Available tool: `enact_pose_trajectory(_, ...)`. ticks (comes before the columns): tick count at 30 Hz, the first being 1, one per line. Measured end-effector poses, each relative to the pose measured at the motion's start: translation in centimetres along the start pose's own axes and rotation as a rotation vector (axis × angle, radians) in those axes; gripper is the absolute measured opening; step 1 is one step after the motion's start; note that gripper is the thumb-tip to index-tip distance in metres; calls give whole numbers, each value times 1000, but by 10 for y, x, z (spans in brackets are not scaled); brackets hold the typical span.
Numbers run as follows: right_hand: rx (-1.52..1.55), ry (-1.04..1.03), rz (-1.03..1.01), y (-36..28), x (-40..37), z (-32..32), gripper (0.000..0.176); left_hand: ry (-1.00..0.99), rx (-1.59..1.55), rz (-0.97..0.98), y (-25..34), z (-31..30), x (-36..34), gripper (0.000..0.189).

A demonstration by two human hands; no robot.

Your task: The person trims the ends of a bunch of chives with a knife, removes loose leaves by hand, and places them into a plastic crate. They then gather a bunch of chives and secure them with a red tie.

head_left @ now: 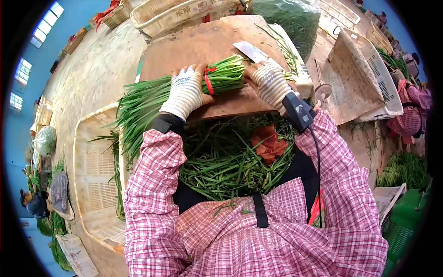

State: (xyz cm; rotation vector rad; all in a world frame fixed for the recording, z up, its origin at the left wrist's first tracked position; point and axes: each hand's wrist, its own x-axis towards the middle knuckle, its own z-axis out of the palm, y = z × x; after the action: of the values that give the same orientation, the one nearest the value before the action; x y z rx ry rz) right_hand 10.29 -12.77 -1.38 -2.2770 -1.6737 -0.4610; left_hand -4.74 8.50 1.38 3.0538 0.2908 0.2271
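Observation:
A long bunch of green stalks lies across the brown board, tied with a red band. Its leafy end hangs over the board's left edge. My left hand, in a striped white glove, is wrapped over the bunch just left of the band. At the bunch's cut end on the right is my right hand, also gloved, its fingers closed against the stalk ends. A broad-bladed knife lies beyond the right hand, its handle side hidden near that hand.
Loose green leaves and a red cloth lie below the board. White crates stand at the left and right. A plastic bag of greens is behind the board. A person is at far right, another at far left.

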Motion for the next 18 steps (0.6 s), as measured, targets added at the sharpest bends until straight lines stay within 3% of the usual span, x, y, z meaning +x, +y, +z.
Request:
enact_pose_trajectory(3, -108, 11, -28, -5, 4, -7, 23, -6, -15, 0, 1, -3, -2, 108)
enact_pose_trajectory(4, -57, 31, 63, -12, 5, -22, 47, 20, 19, 4, 1, -4, -6, 113)
enact_pose_trajectory(6, -73, 187, 55, -28, 14, -39, 80, 47, 82, -62, 1, -7, -11, 118)
enact_pose_trajectory(7, -55, 34, 48, -39, 21, -44, 103, 28, 76, -85, 0, -9, -14, 119)
enact_pose_trajectory(10, -92, -110, -110, -44, 51, -26, 113, -35, 96, -126, -8, -19, -22, 121)
enact_pose_trajectory(12, -111, -385, -102, -35, 72, -32, 113, -84, 134, -139, -23, -30, -33, 123)
enact_pose_trajectory(14, 66, -486, -49, -21, 92, -25, 104, -32, 175, -193, -32, -48, -53, 120)
enact_pose_trajectory(18, 435, -728, 56, -13, 118, -42, 73, 279, -138, -148, -56, -90, -98, 75)
